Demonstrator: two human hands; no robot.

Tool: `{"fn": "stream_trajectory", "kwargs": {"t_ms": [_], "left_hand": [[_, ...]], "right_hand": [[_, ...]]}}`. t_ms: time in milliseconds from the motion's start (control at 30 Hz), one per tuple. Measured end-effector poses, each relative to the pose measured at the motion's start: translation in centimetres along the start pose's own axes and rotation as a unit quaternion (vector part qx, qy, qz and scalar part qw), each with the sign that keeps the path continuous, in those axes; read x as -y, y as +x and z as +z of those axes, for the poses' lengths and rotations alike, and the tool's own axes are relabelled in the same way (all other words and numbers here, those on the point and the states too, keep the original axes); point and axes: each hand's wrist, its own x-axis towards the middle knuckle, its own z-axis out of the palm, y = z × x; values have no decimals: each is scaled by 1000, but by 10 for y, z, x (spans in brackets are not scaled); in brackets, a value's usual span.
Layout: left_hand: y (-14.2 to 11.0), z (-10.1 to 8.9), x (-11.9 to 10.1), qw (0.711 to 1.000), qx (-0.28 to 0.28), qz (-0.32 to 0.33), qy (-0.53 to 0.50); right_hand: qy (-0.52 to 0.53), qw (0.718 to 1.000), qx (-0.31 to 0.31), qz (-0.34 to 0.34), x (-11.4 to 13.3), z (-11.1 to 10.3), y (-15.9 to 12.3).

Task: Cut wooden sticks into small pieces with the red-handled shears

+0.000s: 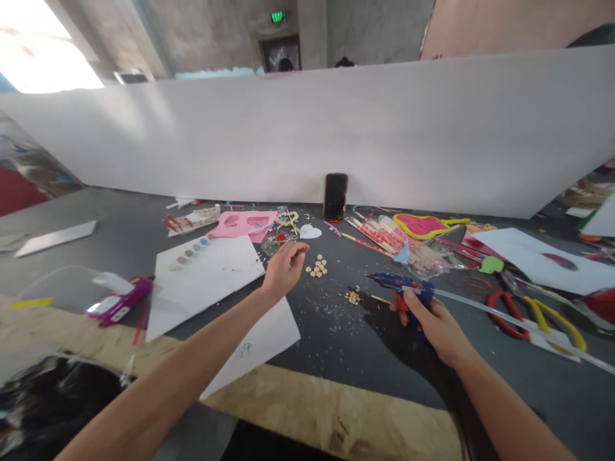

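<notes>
My right hand [437,323] is wrapped around a blue hot glue gun [398,283], its nozzle pointing left. A clear glue stick [473,304] runs out of the back of the gun. My left hand [284,269] hovers over the table with its fingers pinched together; whatever may be between them is too small to make out. Just right of the left hand lies a cluster of small flower-shaped beige pieces [317,266]. Nearer the nozzle sits a smaller pile of beige beads [353,295]. Fine crumbs are scattered on the dark tabletop in front.
A phone [335,196] leans against the white partition [298,141]. White board [211,272], paper [269,342] and pink sheet [240,224] lie left. On the right are wrapped sticks [384,235], a yellow-rimmed pink piece [423,225] and red-handled pliers [507,314]. A purple glue gun [122,301] lies far left.
</notes>
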Motion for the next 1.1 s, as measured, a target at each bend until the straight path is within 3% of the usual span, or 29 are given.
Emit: {"fn": "stream_trajectory", "kwargs": {"t_ms": [100,200,300,433,600,733,933,1100], "left_hand": [[-20,-3,10,959,29,169,227],[-40,-4,16,924,46,232,300],[-46,-1,14,919,48,232,316],[-31,15,3,906,90,240,336],[-13,47,-1,832,241,249,433],[-18,59,11,797,293,230,475],[-22,59,22,774,336,245,479],[-23,62,19,791,346,245,440]], "right_hand": [[6,1000,-2,-4,1,1,0],[10,1000,-1,-3,0,1,0],[9,1000,0,-1,0,1,0],[12,1000,5,2,-1,0,0],[20,1000,3,5,-3,-1,0],[27,1000,-2,9,-4,-2,0],[28,999,0,18,-3,0,0],[24,999,3,25,-2,-1,0]]}}
